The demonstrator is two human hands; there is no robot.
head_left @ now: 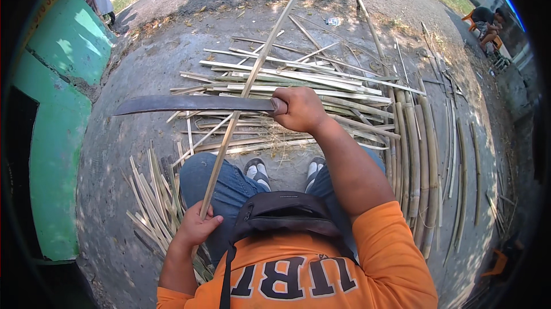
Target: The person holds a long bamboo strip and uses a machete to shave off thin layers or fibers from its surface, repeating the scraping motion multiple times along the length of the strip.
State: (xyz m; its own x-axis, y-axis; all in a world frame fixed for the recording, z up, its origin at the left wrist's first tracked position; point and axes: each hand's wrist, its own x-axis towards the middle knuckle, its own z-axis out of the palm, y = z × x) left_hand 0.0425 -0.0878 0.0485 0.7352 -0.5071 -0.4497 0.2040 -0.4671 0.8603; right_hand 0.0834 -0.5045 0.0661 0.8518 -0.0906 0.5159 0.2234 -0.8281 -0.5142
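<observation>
Clearly, both hands are occupied. The left hand (198, 226), low at about seven o'clock in the view, is curled around a long strip (267, 51), which passes between thumb and fingers; how firmly they press, I cannot tell. From there the strip slants up towards one o'clock, its far end well beyond the pile (338, 82) at twelve. Just past the centre, towards one, the right hand (301, 108) is a closed fist, fingers wrapped around the handle of a knife (195, 103). The blade points to nine o'clock and crosses the strip; whether they touch, I cannot tell. More strips (152, 188) lie at eight o'clock, and poles (425, 165) between three and four.
</observation>
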